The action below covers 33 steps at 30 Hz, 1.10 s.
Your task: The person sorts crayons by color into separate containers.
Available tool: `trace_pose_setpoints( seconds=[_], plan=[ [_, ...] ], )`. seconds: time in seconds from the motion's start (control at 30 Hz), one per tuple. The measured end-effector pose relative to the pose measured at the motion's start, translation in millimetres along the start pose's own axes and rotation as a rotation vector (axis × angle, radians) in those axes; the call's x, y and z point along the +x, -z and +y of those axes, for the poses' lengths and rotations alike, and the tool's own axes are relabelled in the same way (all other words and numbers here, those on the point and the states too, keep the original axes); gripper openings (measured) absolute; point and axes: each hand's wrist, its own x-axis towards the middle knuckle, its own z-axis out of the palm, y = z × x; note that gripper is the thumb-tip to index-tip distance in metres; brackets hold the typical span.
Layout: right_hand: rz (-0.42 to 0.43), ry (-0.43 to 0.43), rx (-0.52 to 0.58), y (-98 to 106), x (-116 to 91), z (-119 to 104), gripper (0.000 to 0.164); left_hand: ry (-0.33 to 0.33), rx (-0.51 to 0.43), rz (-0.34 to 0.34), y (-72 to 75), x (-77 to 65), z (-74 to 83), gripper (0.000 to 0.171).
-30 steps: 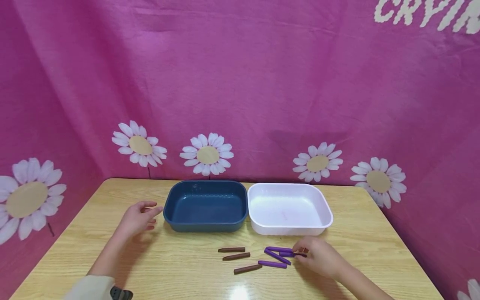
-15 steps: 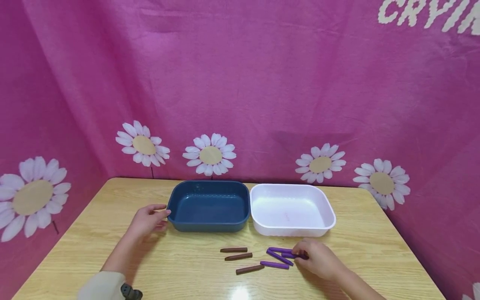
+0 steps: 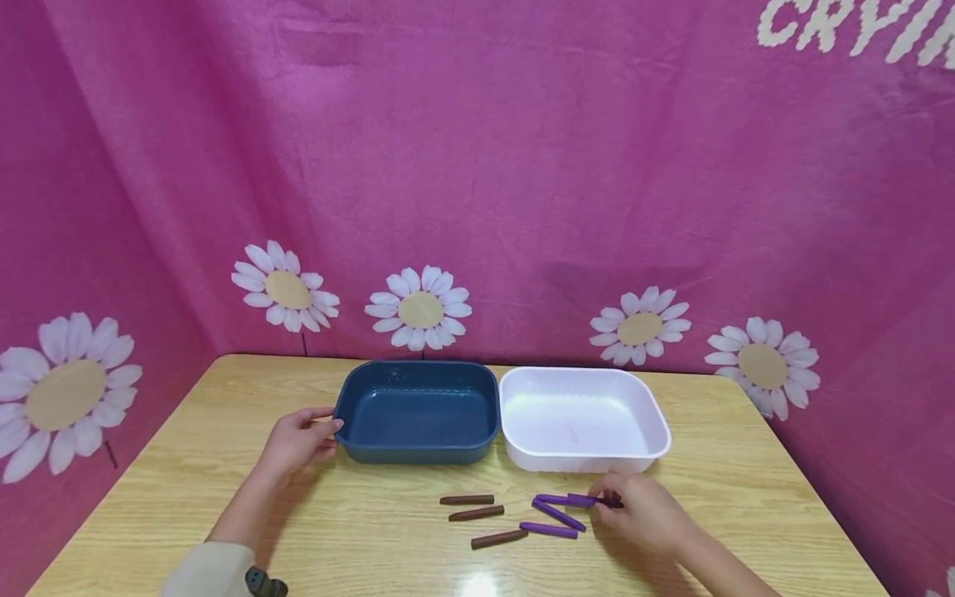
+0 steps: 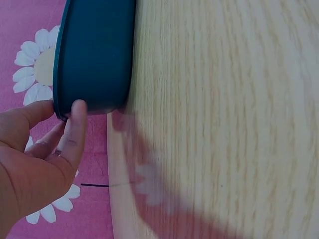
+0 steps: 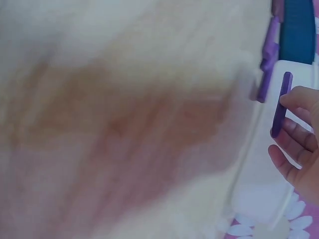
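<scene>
At the left end of the dark blue tray [image 3: 418, 455], my left hand [image 3: 294, 444] pinches the rim, thumb on one side and a finger along the outer wall [image 4: 94, 59]. My right hand [image 3: 643, 516] is in front of the white tray [image 3: 585, 463] and holds a purple crayon [image 5: 282, 104] between thumb and fingertips. Other purple crayons [image 3: 548, 530] lie on the table just left of that hand, one slanting [image 3: 559, 515]. Further left are three brown crayons [image 3: 476, 513], the nearest one's tip close to a purple crayon.
Both trays stand side by side at the back of the wooden table [image 3: 373, 539], with nothing inside them. Behind the table hangs a pink cloth [image 3: 477, 182] printed with white daisies [image 3: 421, 309].
My left hand has moved right onto the dark blue tray's rim. The purple crayon in my right hand has risen and shifted slightly from among the others. The head view has shifted a little.
</scene>
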Motion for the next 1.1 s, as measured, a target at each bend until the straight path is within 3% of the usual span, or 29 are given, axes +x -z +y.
trace_pose_setpoints(
  seconds=[0.4,1.1],
  plan=[
    [0.144,0.137,-0.031,23.7,26.3,-17.2,0.016,-0.03,-0.005,0.026,-3.0,-4.9,8.8,0.047],
    [0.059,0.128,0.004,23.0,78.7,-47.7,0.009,-0.025,0.011,0.035,-3.4,-3.1,2.8,0.047]
  ],
)
